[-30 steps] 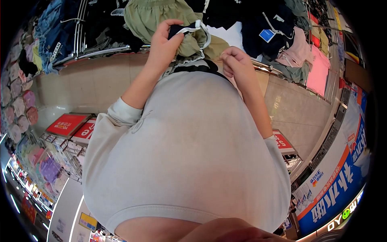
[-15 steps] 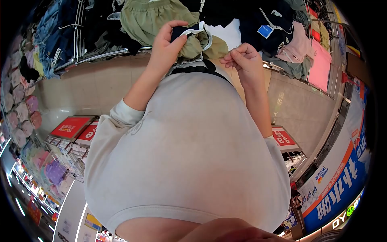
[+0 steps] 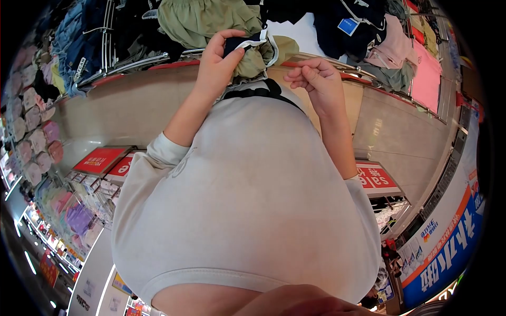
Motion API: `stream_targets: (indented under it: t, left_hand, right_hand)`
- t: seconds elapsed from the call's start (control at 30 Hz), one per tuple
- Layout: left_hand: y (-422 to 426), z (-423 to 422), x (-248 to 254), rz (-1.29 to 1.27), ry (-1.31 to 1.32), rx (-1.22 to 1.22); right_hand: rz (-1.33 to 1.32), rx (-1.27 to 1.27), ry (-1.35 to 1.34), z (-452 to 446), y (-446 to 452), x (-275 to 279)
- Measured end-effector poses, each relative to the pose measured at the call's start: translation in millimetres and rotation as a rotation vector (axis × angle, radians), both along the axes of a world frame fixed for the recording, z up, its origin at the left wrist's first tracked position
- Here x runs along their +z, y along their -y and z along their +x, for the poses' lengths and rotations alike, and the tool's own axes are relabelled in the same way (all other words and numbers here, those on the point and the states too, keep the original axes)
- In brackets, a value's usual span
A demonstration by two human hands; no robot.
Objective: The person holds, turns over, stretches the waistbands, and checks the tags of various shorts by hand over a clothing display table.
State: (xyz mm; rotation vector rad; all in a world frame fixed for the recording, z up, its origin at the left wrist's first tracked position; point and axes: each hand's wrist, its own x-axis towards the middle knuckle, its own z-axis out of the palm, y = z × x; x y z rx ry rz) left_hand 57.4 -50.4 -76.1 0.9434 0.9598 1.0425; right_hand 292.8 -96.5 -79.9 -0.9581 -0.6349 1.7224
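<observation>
My left hand (image 3: pixel 217 60) is closed on an olive-green garment (image 3: pixel 252 64) with a navy section and white trim, its thumb pressed over the trim. The garment hangs bunched in front of my waist, and its exact cut is hard to tell. To the right of it, my right hand (image 3: pixel 317 79) is raised with thumb and forefinger pressed together and the other fingers curled. Whatever may lie in that pinch is too small or hidden to see. A small gap separates its fingertips from the garment.
Ahead stands a clothes rack with a metal rail (image 3: pixel 126 66), holding olive pleated clothing (image 3: pixel 203 23), dark clothes with a blue tag (image 3: pixel 348 26) and pink garments (image 3: pixel 426 79). Red sale signs (image 3: pixel 103 159) stand on both sides. Caps (image 3: pixel 37 139) hang at left.
The surroundings have shifted slightly in view, and more floor shows between me and the rack. My left hand keeps its hold on the garment; my right hand stays pinched, nearly in place.
</observation>
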Motion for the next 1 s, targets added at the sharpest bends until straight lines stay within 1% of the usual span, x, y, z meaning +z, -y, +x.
stream_targets:
  t: [0.13,0.2,0.33,0.4,0.43,0.5,0.53,0.57,0.6,0.63,0.67,0.7,0.73,0.77,0.8,0.87,0.9,0.93,1.0]
  left_hand:
    - [23,5,-1,-0.014,-0.06,0.011]
    - [34,6,0,-0.019,-0.089,0.012]
    - [54,9,5,-0.037,-0.117,0.014]
    - [62,9,7,-0.036,-0.122,-0.003]
    - [65,9,7,-0.017,-0.126,-0.005]
    - [70,8,10,0.004,-0.129,-0.005]
    - [72,8,15,0.011,-0.126,-0.004]
    - [72,8,19,0.018,-0.127,-0.004]
    - [71,6,23,0.026,-0.124,-0.018]
    - [68,3,28,0.036,-0.121,-0.032]
    - [63,0,32,0.048,-0.12,-0.031]
    - [56,-3,38,0.145,-0.216,-0.054]
    - [48,-6,46,0.244,-0.312,-0.075]
    - [39,-10,58,0.336,-0.402,-0.106]
    - [26,-16,66,0.443,-0.561,-0.129]
    - [2,-19,99,0.754,-0.977,-0.177]
    - [-13,-20,110,1.019,-1.152,-0.138]
    - [-30,-21,114,1.147,-1.269,-0.082]
    - [-67,-27,116,1.174,-1.428,0.096]
  right_hand:
    - [-0.029,0.01,0.036,12,23,-13]
    - [-0.093,-0.051,0.018,18,36,-26]
    - [-0.154,-0.044,0.084,35,67,-71]
    - [-0.193,-0.128,0.468,38,85,-105]
    - [-0.181,-0.128,0.461,44,94,-123]
    - [-0.32,0.101,0.879,60,116,-161]
    - [-0.312,0.099,0.877,67,132,-192]
    - [-0.135,0.212,1.13,75,148,-224]
    - [0.053,0.323,1.378,79,156,-239]
    - [0.062,0.314,1.381,77,160,-235]
    - [0.043,0.304,1.514,71,169,-231]
    - [0.021,0.292,1.647,66,172,-227]
    - [0.03,0.284,1.65,66,167,-226]
    - [-0.033,0.345,1.53,67,162,-224]
    - [-0.094,0.403,1.409,67,156,-222]
    - [-0.074,0.388,1.455,63,134,-206]
    - [-0.061,0.381,1.497,59,121,-196]
    - [-0.055,0.374,1.505,57,107,-189]
    - [0.043,0.337,1.416,54,73,-177]
